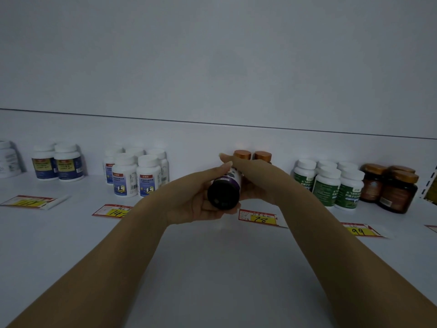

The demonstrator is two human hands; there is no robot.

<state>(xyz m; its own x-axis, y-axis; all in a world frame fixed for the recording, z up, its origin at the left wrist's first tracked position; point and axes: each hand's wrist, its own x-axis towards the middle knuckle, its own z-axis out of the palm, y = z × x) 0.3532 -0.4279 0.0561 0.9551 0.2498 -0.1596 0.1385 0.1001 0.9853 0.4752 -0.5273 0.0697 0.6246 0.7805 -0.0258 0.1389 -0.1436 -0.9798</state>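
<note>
Item: one small dark bottle with a purple-and-white label, tipped on its side, one dark round end facing me, gripped from below in my left hand, my right hand laid straight-fingered across it, over the white shelf.

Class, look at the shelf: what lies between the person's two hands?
In the head view, a dark bottle lies on its side between them; the left hand grips it and the right hand touches it.
</note>
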